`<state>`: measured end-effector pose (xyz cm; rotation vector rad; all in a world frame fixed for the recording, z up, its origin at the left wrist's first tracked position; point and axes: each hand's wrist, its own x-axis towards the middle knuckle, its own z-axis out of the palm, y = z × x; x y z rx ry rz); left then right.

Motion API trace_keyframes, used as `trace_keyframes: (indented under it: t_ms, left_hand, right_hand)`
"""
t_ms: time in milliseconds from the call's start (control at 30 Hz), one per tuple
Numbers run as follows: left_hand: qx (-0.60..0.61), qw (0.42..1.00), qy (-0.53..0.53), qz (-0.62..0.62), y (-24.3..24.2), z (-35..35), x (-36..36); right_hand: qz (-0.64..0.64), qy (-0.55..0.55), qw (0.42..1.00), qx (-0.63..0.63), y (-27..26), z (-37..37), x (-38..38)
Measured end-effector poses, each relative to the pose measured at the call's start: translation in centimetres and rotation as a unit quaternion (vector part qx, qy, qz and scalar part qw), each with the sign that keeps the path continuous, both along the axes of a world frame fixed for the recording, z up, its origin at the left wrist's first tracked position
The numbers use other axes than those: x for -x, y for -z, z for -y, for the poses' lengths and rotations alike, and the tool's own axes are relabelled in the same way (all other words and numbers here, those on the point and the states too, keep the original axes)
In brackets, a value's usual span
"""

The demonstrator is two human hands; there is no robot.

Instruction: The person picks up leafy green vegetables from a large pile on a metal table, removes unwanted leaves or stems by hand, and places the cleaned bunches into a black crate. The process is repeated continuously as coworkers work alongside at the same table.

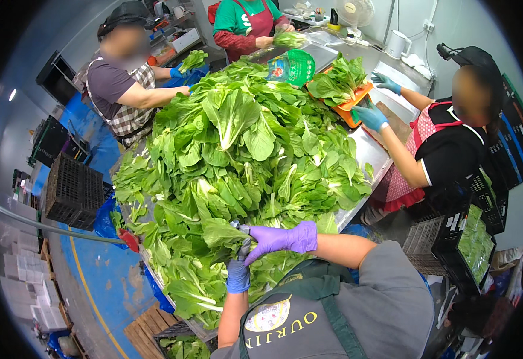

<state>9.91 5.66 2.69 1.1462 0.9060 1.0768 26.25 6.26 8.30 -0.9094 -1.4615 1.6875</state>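
Note:
A heap of loose leafy greens [239, 170], resembling bok choy with pale stalks, covers the metal table [353, 215] before me. Close to my body, my left hand [240, 268], in a blue glove with greyish fingers, grips a small bunch of greens [223, 235] near its base. From the right, my right hand [279, 242] in a purple glove closes around the stalk end of that same bunch. Its leaves point left, just above the near part of the heap. The fingers partly hide the stalks.
Across the table, a co-worker's gloved hand [185, 72] lifts greens. At right, another co-worker's gloved hands [371, 117] flank an orange tray [355, 98] bearing greens. A third person handles a bunch [289, 39]. Black crates [463, 251] stand right, a dark crate [74, 190] left.

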Motion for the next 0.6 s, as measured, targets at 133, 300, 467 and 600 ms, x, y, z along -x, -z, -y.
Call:
trace_keyframes:
  t_ms: [133,300,467,600]
  left_hand:
    - [0.038,0.999,0.030,-0.009,-0.3,0.2,0.3]
    - [0.069,0.996,0.047,0.033,0.2,0.3,0.2]
    - [0.092,0.995,0.025,0.027,1.4,-0.4,-0.1]
    - [0.100,0.994,0.051,-0.008,1.3,-1.5,-0.4]
  right_hand:
    - [0.040,-0.016,0.998,0.037,0.7,0.3,-0.2]
    - [0.117,-0.013,0.990,0.083,3.0,0.8,0.5]
    - [0.001,0.077,0.996,0.044,3.5,1.3,0.6]
    - [-0.059,0.091,0.991,0.081,2.8,1.3,-0.6]
